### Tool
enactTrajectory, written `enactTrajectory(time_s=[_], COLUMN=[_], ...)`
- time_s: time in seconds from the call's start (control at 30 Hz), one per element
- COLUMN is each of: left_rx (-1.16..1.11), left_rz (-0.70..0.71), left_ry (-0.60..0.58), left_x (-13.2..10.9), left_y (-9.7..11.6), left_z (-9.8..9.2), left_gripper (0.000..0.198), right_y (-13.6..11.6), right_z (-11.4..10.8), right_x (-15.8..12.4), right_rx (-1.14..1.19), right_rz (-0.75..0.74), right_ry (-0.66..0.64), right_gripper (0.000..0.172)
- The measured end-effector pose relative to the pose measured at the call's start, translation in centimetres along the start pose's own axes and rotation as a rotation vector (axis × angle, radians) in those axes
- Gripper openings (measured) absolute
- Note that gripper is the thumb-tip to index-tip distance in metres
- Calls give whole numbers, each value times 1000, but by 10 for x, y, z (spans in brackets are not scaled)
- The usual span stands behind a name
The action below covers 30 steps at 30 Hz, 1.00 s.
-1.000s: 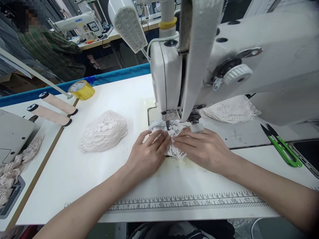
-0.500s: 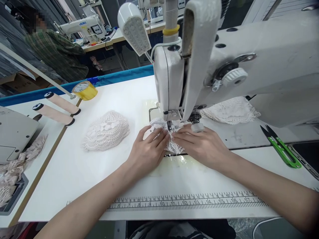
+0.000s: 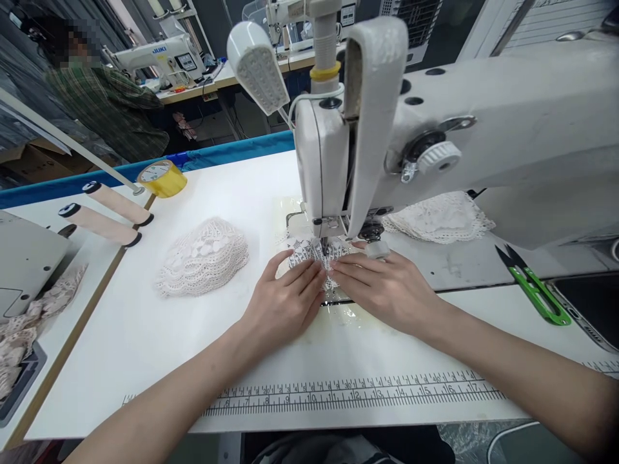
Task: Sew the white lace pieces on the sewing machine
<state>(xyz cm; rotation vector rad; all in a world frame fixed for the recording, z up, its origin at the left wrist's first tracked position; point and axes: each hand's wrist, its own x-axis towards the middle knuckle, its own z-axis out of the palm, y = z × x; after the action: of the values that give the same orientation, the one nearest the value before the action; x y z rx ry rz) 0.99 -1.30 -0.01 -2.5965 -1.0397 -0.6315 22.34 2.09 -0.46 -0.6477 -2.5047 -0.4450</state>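
A small piece of white lace (image 3: 314,256) lies under the presser foot (image 3: 325,243) of the white sewing machine (image 3: 435,148). My left hand (image 3: 285,299) lies flat on the lace's left side, fingers stretched toward the needle. My right hand (image 3: 387,283) presses the lace's right side, fingers flat and close together, with a pale thimble-like cap (image 3: 377,250) on one finger. The two hands nearly touch in front of the foot. Much of the lace is hidden beneath them.
A stack of lace pieces (image 3: 203,256) sits left of my hands; another pile (image 3: 438,218) lies behind the machine arm. Green thread snips (image 3: 532,287) rest at the right. Yellow tape roll (image 3: 162,178), two thread cones (image 3: 104,212) and a seated person (image 3: 104,106) are at back left. A printed ruler (image 3: 353,393) runs along the table's front.
The lace has fed farther back under the presser foot, and both hands have followed it slightly toward the needle. Less lace shows in front of my fingers.
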Motion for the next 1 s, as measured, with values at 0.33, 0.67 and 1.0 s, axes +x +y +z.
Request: enactTrajectory(time_s=[0.33,0.67,1.0], left_rx=[23,35,42], left_rz=[-39,-43,-96], left_ry=[-37,-37,-66], left_x=[4,1,3], left_y=[-2,1,-5], left_z=[2,-1,3], left_gripper=[29,29,35], right_y=[1,-3,0], right_z=[4,1,3], right_x=[2,3,5], right_rx=[-55,56,11], right_rz=[30,118,144], right_ry=[12,50,-15], right_gripper=[23,16,20])
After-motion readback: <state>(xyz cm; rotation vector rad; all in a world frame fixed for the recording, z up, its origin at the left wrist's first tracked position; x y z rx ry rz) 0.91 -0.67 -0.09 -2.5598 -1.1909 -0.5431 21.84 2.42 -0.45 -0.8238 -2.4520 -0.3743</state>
